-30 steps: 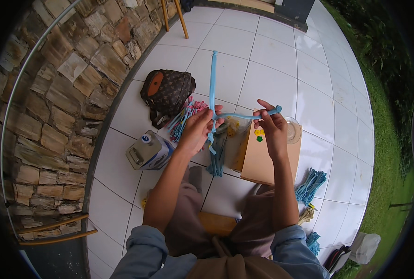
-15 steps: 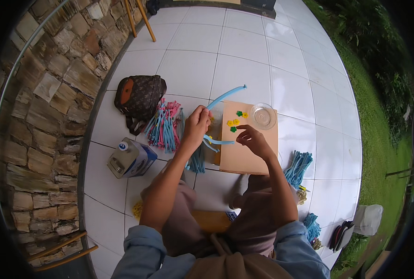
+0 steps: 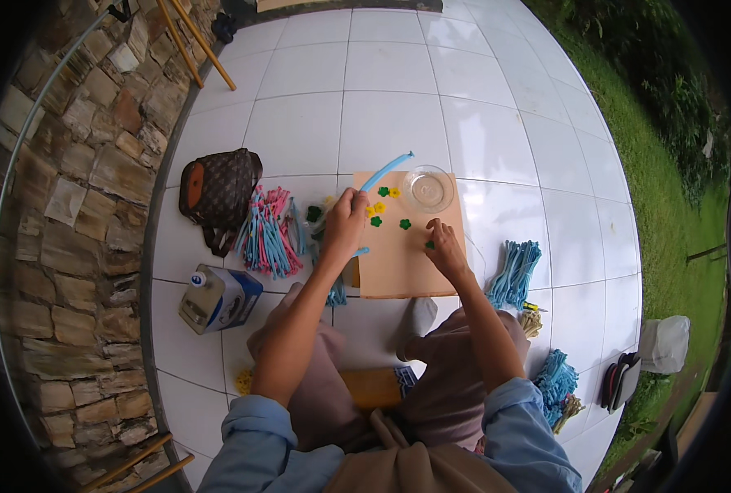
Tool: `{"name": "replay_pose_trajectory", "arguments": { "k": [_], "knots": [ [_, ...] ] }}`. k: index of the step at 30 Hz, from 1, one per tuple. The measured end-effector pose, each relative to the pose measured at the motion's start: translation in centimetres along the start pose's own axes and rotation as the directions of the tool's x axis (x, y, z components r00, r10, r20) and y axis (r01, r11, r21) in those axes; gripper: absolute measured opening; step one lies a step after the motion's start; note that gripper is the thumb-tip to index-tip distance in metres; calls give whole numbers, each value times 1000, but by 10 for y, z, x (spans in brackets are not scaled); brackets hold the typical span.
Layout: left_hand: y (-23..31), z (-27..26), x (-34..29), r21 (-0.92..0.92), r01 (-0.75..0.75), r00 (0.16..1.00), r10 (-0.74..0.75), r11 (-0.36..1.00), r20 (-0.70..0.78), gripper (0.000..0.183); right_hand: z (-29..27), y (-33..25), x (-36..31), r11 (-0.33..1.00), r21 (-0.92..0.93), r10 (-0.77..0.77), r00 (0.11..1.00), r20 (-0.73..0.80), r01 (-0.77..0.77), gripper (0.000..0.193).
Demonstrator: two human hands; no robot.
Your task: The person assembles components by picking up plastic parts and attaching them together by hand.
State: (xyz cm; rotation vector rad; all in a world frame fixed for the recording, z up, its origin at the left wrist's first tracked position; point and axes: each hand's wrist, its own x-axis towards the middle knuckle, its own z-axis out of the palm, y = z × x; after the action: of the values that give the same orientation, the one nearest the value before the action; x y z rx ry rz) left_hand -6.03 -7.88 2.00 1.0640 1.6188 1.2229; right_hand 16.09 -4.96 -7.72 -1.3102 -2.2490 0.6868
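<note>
My left hand (image 3: pixel 346 220) is closed around a light-blue strip, perhaps a long thin balloon (image 3: pixel 388 170); one end curves up past my fingers and a shorter piece shows below them. Over the right half of a tan board (image 3: pixel 394 267), my right hand (image 3: pixel 447 248) has its fingers curled in, with a small green flower-shaped piece (image 3: pixel 430 245) at the thumb side. Another green flower (image 3: pixel 405 223) lies just left of it. More green flowers (image 3: pixel 376 222) and yellow flowers (image 3: pixel 380 208) lie closer to my left hand. A clear round dish (image 3: pixel 428 189) stands at the board's far right corner.
Left of the board lie a pink-and-blue bundle of strips (image 3: pixel 271 232), a brown backpack (image 3: pixel 220 193) and a metal can (image 3: pixel 218 298). Blue bundles (image 3: pixel 514 274) lie at the right on white tiles. A stone wall (image 3: pixel 78 271) borders the left, grass (image 3: pixel 669 246) the right.
The view has shifted, moving the board leftward in it. My right hand has moved right across the board, and two more green flowers now show near it. My left hand still grips the blue strip.
</note>
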Motion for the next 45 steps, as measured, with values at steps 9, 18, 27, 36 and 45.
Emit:
{"name": "replay_pose_trajectory", "arguments": {
  "k": [9,18,27,36,45],
  "knots": [
    [12,-18,-5,-93,86,993,-77,992,93,30,-35,-83,24,951,288,-73,988,-135,110,48],
    [36,-29,-20,-140,54,986,-32,989,161,35,-56,-152,33,878,301,-301,918,-257,372,47],
    [36,-51,-27,-213,61,998,-54,975,39,32,-53,-181,42,804,-45,-581,768,-270,593,45],
    [43,-73,-35,-363,201,980,-192,910,59,30,-37,-196,49,756,-91,-638,699,-323,648,35],
    [30,-97,-36,-603,255,967,-216,756,138,26,-27,-208,55,670,-150,-742,649,-166,727,39]
  ]
}}
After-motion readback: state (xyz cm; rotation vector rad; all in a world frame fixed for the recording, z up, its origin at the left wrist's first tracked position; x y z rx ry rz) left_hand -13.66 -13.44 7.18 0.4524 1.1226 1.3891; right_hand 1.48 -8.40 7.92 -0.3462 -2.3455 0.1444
